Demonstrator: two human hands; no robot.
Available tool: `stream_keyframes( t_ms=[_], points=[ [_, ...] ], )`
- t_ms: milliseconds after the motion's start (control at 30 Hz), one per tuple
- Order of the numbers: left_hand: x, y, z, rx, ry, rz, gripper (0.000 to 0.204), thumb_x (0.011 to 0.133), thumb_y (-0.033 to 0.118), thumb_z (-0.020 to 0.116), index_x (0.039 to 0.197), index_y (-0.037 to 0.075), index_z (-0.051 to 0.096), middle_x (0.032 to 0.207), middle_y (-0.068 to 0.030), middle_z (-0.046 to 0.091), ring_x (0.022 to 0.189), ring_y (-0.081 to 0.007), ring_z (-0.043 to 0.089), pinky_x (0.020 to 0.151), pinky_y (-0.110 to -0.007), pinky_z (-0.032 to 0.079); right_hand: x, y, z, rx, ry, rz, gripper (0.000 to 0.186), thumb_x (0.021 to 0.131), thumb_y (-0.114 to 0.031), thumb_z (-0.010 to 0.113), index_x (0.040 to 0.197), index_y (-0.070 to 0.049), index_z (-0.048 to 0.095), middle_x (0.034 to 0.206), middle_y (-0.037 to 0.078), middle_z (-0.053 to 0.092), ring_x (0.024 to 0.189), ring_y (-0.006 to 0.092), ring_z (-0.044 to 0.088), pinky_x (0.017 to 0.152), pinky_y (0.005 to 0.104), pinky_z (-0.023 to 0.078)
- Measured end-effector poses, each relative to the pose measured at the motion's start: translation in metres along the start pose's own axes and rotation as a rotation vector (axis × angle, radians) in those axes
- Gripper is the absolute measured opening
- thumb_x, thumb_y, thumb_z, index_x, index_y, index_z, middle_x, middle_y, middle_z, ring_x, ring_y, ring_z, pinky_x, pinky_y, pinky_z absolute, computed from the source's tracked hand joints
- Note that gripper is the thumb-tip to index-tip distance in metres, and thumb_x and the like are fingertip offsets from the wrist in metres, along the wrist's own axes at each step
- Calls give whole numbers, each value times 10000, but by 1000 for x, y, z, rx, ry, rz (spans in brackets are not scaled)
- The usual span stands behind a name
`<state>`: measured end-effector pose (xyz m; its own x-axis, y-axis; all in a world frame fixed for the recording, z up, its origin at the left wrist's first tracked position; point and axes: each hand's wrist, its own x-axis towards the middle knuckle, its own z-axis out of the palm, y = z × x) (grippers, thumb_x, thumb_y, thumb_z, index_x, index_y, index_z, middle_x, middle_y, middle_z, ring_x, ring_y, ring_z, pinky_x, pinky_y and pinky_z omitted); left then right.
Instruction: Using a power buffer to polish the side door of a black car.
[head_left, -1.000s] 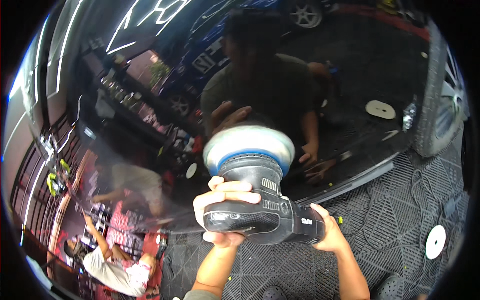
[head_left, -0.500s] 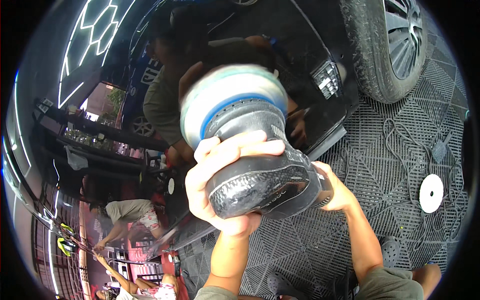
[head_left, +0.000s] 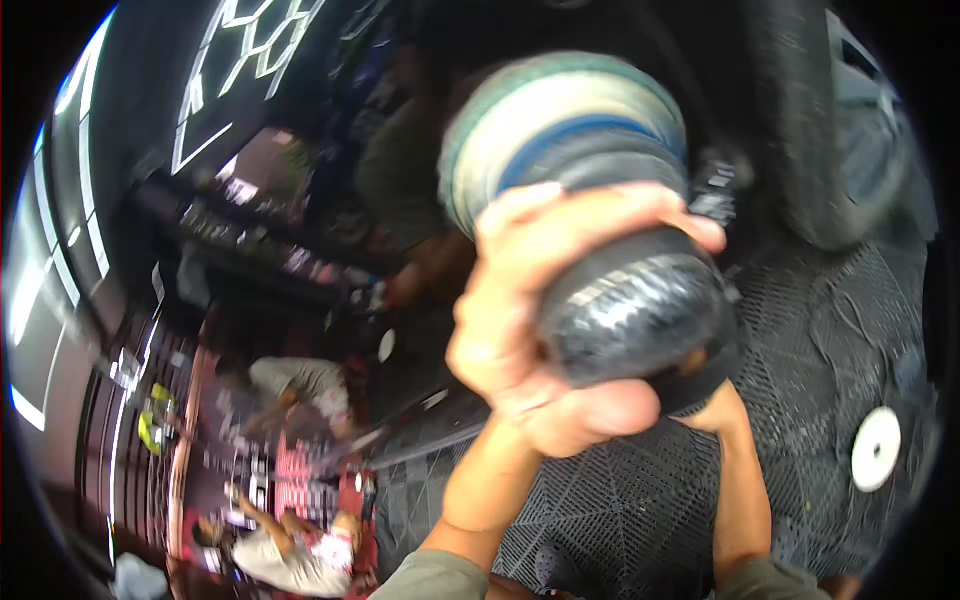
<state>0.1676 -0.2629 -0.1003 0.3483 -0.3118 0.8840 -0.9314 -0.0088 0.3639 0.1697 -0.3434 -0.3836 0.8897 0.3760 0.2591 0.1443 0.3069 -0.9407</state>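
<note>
Seemingly for steadiness, the left hand point(head_left: 525, 325) clamps its grip round the polisher point(head_left: 640, 310), pad point(head_left: 570, 95) facing the black car panel point(head_left: 430, 350) near its wheel-side edge; the right hand point(head_left: 722, 408), half hidden, has a grip I cannot tell.

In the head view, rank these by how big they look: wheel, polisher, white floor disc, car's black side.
1. Car's black side
2. Polisher, partly because it is held nearer the camera
3. Wheel, as far as it shows
4. White floor disc
</note>
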Motion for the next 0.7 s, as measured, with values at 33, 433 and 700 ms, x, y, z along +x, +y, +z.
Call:
stream_keyframes(
  t_ms=[33,433,700],
  points=[
    [-20,-13,-5,7,39,-48,726,851,485,637,1088,-194,538,998,-294,645,853,-318,695,968,-375,385,-12,23,-7,-63,33,27,1154,402,-128,797,1432,-73,279,1376,110,407,1327,278,371,1100,390,280],
    [-151,77,-179,573,111,-50,718,919,682,251,1277,75,384,838,-173,684,1063,-373,590,962,-472,353,-14,30,168,-50,-55,-207,952,535,51,737,1386,-79,330,1129,158,624,1032,304,629,913,358,476],
    [-230,125,-265,454,453,-128,689,940,663,194,1341,123,342,896,-107,565,1266,-365,423,1088,-606,272,-17,46,268,-200,-166,-230,890,572,2,744,1369,-145,376,995,176,671,859,385,661,783,410,530]
  ],
)
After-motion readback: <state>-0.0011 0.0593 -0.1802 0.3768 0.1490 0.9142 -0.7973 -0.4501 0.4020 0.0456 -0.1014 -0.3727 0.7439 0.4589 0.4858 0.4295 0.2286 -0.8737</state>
